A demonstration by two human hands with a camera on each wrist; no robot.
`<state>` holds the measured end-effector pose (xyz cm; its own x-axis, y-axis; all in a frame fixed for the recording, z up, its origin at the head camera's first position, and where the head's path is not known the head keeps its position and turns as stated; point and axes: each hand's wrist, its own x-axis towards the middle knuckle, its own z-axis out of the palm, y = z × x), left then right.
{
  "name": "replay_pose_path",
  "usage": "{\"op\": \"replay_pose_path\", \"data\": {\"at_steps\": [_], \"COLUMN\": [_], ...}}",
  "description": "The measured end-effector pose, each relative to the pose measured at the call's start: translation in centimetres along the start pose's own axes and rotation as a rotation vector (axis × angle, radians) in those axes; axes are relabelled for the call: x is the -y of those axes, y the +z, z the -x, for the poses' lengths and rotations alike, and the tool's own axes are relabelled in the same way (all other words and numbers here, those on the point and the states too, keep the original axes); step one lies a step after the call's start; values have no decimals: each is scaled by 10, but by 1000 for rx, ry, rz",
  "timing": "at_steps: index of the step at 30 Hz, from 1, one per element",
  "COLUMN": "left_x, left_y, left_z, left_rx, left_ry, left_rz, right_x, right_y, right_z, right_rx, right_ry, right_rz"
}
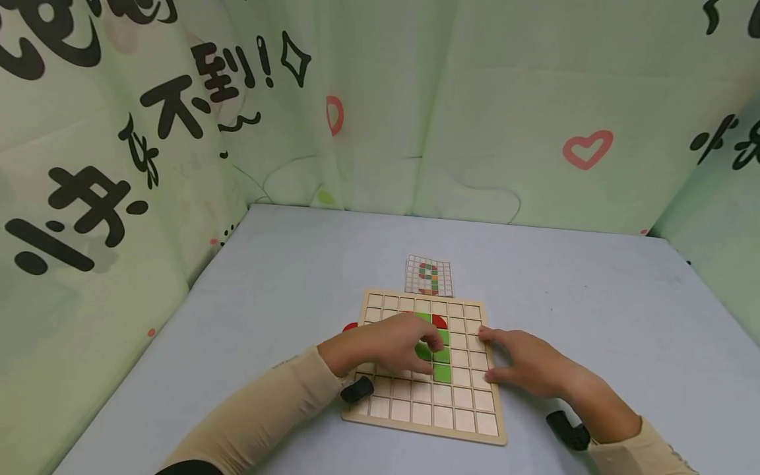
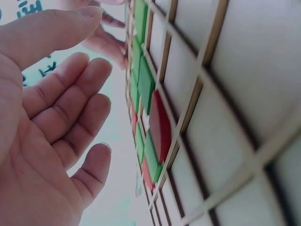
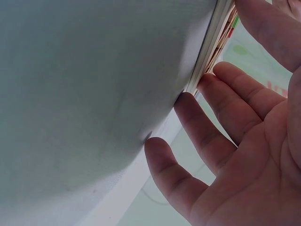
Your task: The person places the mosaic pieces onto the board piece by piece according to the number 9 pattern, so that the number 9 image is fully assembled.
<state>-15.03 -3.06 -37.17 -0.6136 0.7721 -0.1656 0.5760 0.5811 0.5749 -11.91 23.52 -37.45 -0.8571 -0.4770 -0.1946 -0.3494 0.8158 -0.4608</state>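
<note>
A wooden grid board (image 1: 442, 432) lies on the table, holding several green squares (image 1: 442, 373) and a red rounded piece (image 1: 439, 321) in its cells. Over its middle hovers my left hand (image 1: 392, 343), hiding part of the pattern. The left wrist view shows that hand (image 2: 61, 108) with fingers loosely bent and nothing between them, beside a red piece (image 2: 161, 127) and green pieces (image 2: 146, 80) on the grid. My right hand (image 1: 528, 363) touches the board's right edge. In the right wrist view its fingers (image 3: 207, 127) are spread, with fingertips along the board's side (image 3: 209, 40).
Just behind the board lies a pattern card (image 1: 444, 280) with a small coloured design on a grid. Another red piece (image 1: 350, 326) shows at the board's left edge, partly hidden. Pale green printed curtains (image 1: 487, 119) surround the light table (image 1: 570, 284) at the back and sides.
</note>
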Motion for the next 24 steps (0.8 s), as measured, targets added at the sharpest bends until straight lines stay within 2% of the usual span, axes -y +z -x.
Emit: {"op": "replay_pose_path", "data": {"at_steps": [7, 24], "left_x": [10, 36], "left_y": [-13, -30], "left_z": [10, 42], "left_rx": [-46, -156], "left_ry": [-17, -181], "left_rz": [23, 103], "right_x": [-1, 1], "right_y": [0, 0], "right_z": [0, 0], "right_rx": [-5, 1], "right_ry": [-4, 10], "right_rz": [9, 19]}}
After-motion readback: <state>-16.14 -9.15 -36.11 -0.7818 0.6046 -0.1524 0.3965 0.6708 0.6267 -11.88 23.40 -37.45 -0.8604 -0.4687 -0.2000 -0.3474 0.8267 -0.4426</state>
